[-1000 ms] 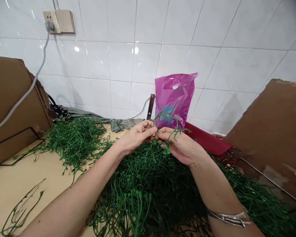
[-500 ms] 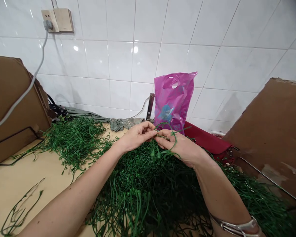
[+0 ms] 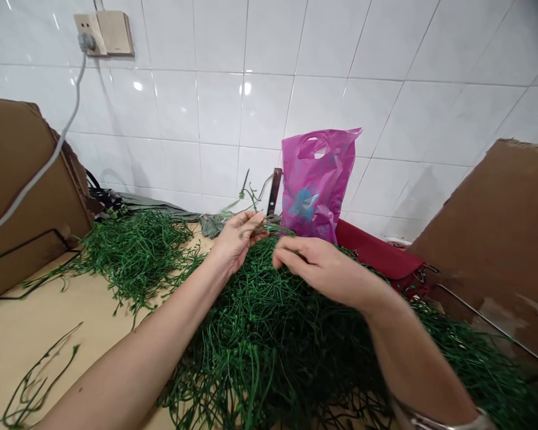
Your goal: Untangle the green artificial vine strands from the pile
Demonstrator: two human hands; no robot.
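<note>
My left hand (image 3: 238,242) pinches a thin green plant stem (image 3: 251,192), whose forked tips stick up blurred above the fingers. Other ends of the held greenery stretch right toward my right hand (image 3: 316,263). That hand is a short way off, with fingers curled together and slightly smeared; whether they grip a strand is hidden. Beneath both hands lies a large tangled heap of green stems (image 3: 251,310) with small knobbed ends.
A smaller pile of stems (image 3: 137,251) and a few loose strands (image 3: 40,382) lie on the tan tabletop (image 3: 103,346). Cardboard (image 3: 22,179) stands left, more cardboard (image 3: 497,227) right. A pink plastic bag (image 3: 316,185) and red pouch (image 3: 376,251) are by the tiled wall.
My hands have come apart. The left has shifted slightly left with the stem, whose tips now point up; the right has drawn a little away and turned.
</note>
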